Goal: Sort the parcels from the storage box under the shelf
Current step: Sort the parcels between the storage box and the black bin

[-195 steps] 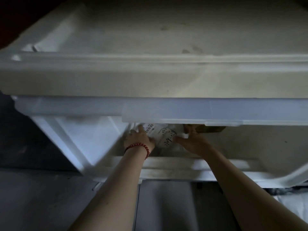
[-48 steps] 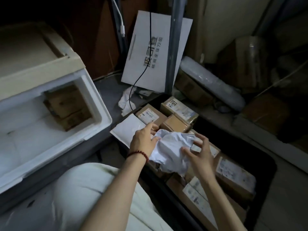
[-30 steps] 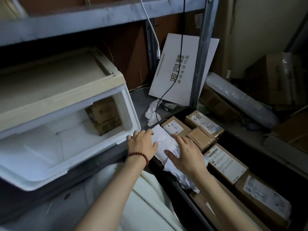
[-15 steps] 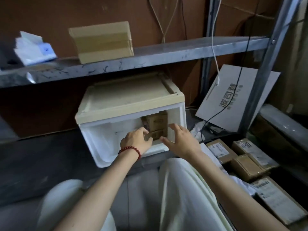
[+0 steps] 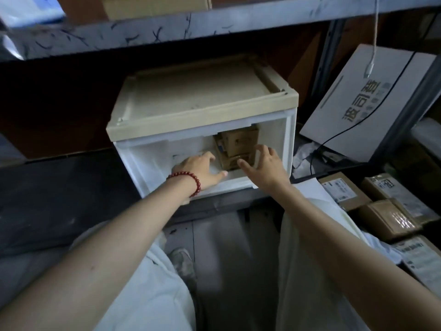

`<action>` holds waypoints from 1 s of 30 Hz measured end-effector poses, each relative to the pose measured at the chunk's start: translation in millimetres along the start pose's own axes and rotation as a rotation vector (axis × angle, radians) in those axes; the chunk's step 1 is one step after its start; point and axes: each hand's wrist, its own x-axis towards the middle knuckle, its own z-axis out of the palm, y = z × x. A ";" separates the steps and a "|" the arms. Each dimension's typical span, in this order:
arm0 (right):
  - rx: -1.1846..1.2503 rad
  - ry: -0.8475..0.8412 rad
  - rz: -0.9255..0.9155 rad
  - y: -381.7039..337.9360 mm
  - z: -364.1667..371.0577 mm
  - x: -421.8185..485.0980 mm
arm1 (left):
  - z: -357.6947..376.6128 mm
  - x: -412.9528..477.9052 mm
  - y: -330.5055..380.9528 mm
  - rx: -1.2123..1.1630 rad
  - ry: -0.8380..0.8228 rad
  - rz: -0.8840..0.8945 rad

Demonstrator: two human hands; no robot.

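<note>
Cardboard parcels (image 5: 238, 142) sit stacked at the back right inside the storage box (image 5: 191, 126), whose front stands open. Both hands reach into the box. The left hand (image 5: 200, 169), with a red bead bracelet (image 5: 188, 179) at its wrist, has straight fingers whose tips are just beside the lower parcel. The right hand (image 5: 265, 167) is spread wide in front of that parcel and grips nothing. Whether either hand touches it cannot be told. Labelled boxes (image 5: 343, 193) lie right of the storage box, and a shelf board (image 5: 191, 27) runs above it.
</note>
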 end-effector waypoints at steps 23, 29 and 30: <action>0.156 0.001 0.149 44.1 90.2 153.3 | 83.9 187.8 -5.0 -0.269 0.119 -0.050; 0.187 0.043 0.142 42.1 102.9 170.7 | 99.1 203.6 -1.0 -0.216 0.098 -0.015; 0.191 0.049 0.144 42.4 104.4 172.2 | 100.9 205.3 -0.2 -0.228 0.097 -0.008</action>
